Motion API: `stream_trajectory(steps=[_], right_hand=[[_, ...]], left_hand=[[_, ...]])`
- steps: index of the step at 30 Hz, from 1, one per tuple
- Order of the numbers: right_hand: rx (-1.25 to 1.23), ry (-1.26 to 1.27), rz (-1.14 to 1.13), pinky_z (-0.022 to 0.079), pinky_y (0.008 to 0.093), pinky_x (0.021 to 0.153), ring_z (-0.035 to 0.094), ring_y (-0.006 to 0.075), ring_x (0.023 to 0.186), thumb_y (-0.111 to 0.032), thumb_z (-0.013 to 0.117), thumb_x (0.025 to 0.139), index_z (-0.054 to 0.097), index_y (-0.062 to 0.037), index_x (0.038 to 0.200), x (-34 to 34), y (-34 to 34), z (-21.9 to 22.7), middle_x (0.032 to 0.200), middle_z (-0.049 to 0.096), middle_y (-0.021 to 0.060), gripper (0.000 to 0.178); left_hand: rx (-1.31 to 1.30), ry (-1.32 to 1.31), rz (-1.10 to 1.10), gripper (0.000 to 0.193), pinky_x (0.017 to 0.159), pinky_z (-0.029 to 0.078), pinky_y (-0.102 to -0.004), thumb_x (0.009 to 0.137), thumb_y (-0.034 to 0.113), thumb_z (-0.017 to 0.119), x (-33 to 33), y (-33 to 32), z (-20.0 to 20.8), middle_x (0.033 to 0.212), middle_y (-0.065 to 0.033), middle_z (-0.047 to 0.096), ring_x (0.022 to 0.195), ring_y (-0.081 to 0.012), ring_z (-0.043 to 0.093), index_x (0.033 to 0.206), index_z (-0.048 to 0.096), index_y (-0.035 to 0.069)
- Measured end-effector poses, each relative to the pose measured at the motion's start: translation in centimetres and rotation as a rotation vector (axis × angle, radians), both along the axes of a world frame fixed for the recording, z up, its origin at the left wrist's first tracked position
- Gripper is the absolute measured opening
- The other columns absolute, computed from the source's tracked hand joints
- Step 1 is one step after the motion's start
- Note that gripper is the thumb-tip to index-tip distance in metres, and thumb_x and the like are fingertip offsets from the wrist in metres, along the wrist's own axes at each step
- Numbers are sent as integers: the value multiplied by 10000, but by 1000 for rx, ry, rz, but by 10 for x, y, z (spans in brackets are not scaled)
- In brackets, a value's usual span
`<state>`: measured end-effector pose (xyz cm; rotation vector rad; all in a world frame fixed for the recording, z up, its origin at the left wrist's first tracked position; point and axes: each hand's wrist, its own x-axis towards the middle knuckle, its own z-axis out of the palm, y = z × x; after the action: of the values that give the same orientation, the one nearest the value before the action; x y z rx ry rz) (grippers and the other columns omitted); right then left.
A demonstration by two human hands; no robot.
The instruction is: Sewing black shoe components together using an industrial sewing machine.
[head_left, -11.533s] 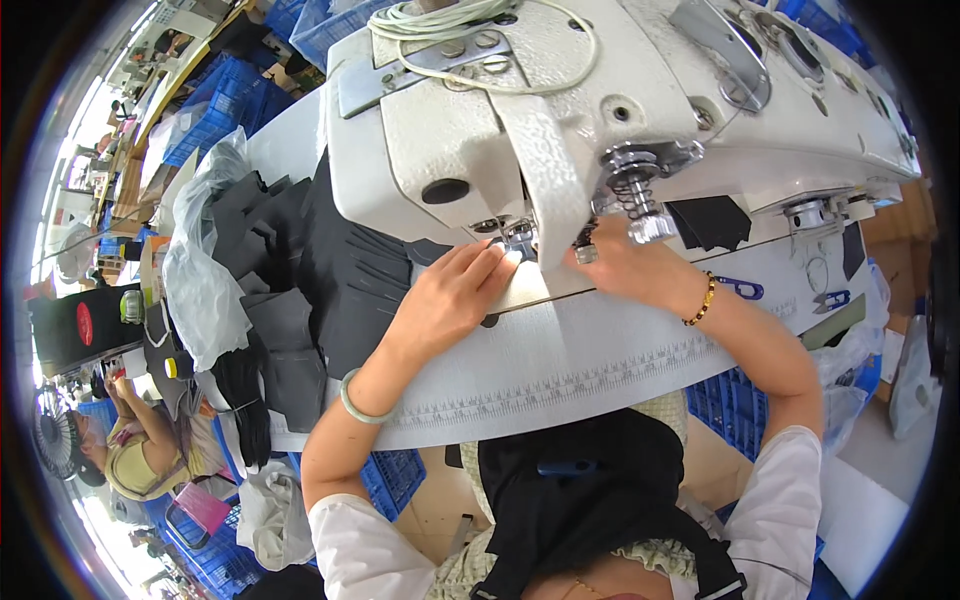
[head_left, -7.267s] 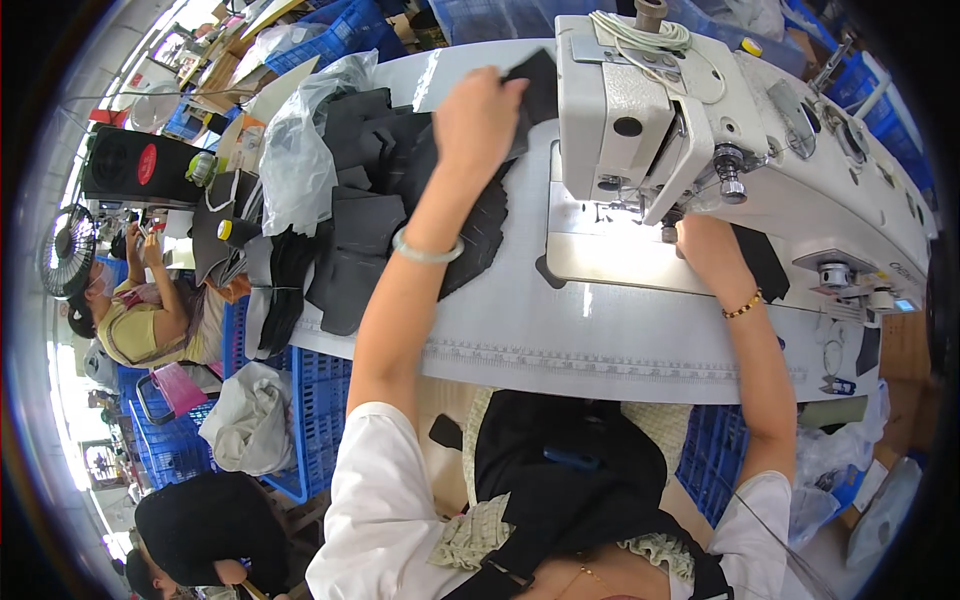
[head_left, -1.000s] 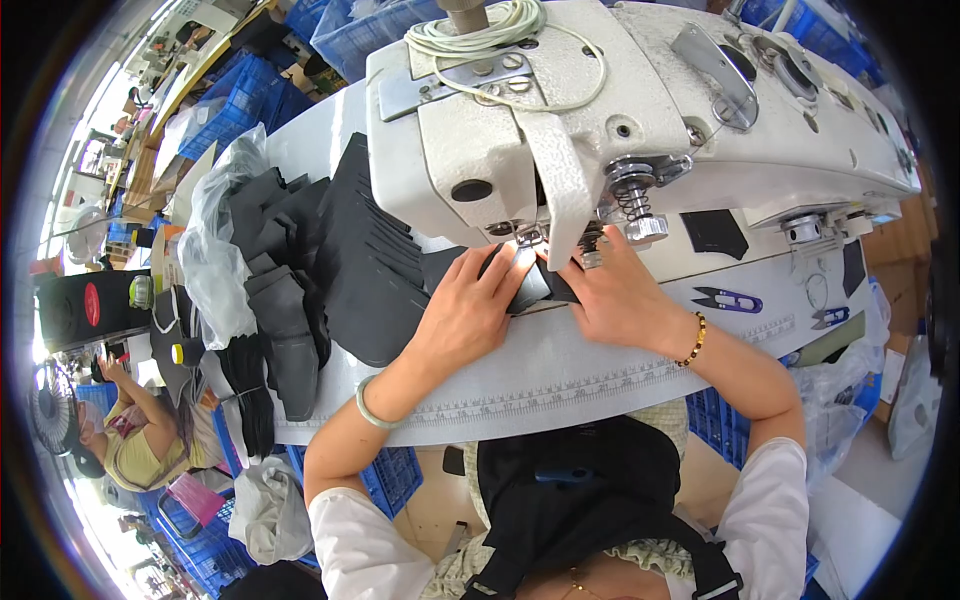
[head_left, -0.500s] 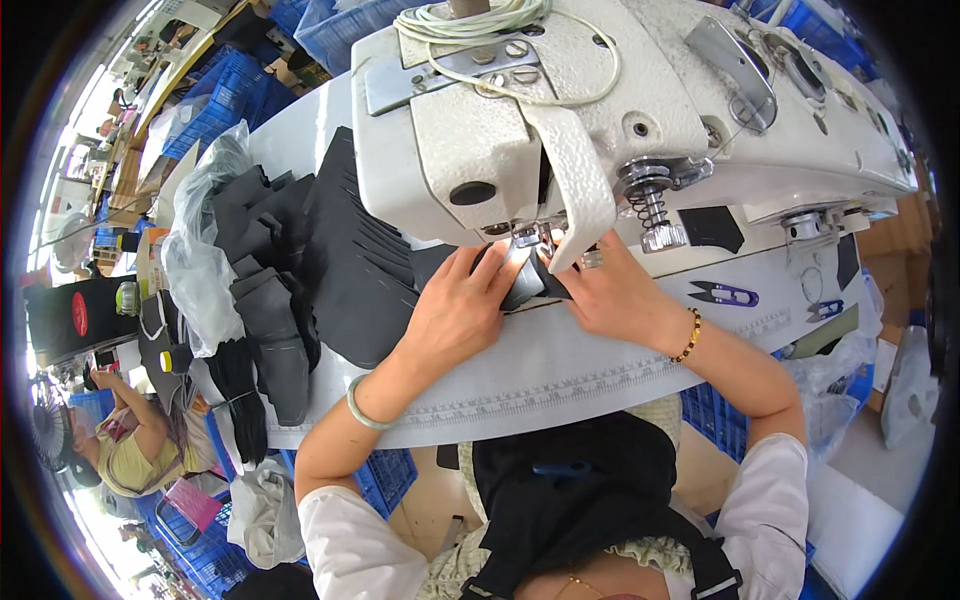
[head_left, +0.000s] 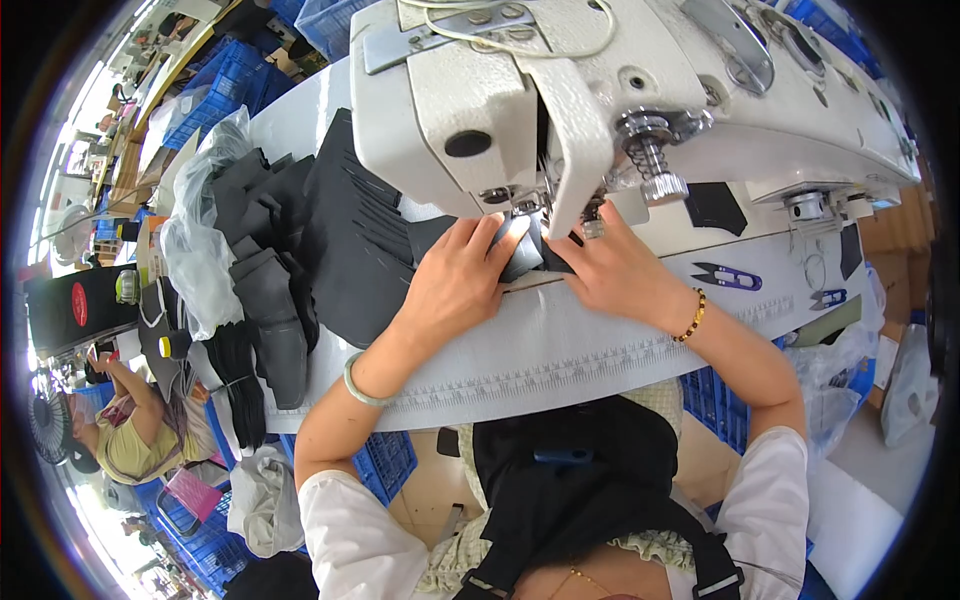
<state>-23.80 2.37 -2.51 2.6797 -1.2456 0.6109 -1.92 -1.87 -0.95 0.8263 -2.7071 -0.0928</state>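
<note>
A white sewing machine (head_left: 440, 90) stands over the table, its presser foot (head_left: 527, 207) low between my hands. Under the foot lies a dark grey fabric piece (head_left: 552, 258), only partly visible around my fingers. My left hand (head_left: 460, 275) is on its left side, thumb and fingertips pressed together at the piece close to the foot. On the other side my right hand (head_left: 615, 268) grips the edge of the piece, its fingertips partly hidden beside the machine's white lever (head_left: 580, 150). A shiny grey plate (head_left: 522, 262) shows between the hands.
Left of the machine lie fanned dark fabric pieces (head_left: 345, 240), with more heaped near a clear plastic bag (head_left: 195, 240). Purple thread snips (head_left: 728, 276) and a smaller pair (head_left: 828, 299) rest on the right. A ruler strip (head_left: 560, 372) runs along the table's front. A co-worker (head_left: 145, 430) is at far left.
The view has shifted slightly, so the machine and table sit higher in the picture. Both hands stay at the fabric piece by the presser foot.
</note>
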Motion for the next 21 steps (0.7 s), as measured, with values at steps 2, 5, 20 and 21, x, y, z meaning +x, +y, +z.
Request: stream_trajectory(steps=[2,5,20,21], right_hand=[[-11,-21,9,365,469,944,538,239,891,-124,601,766,566,-23,1030,-2,-1,-6,938,511,136,286],[-52,9,33,388,465,940,534,206,823,-125,599,781,550,-42,969,-5,-3,-9,874,479,90,212],[-172,110,76,422,462,903,516,212,814,-106,580,813,559,-63,950,-7,-10,-16,788,454,64,144],[-135,106,69,423,455,894,522,222,838,-106,577,818,572,-62,959,-8,-11,-16,807,463,76,148]], left_hand=[[92,102,-1,629,877,506,-401,545,4,690,1,0,-1,1192,-162,517,1109,-347,531,1162,592,71],[56,99,-67,623,888,501,-404,548,-16,689,6,-2,-3,1186,-166,515,1113,-345,536,1158,595,65],[43,95,-81,413,844,492,-366,666,9,630,6,-9,-3,1055,-130,555,939,-295,563,1078,606,9],[41,94,-80,413,844,492,-366,666,9,630,7,-12,-4,1055,-130,555,939,-295,563,1078,606,9]])
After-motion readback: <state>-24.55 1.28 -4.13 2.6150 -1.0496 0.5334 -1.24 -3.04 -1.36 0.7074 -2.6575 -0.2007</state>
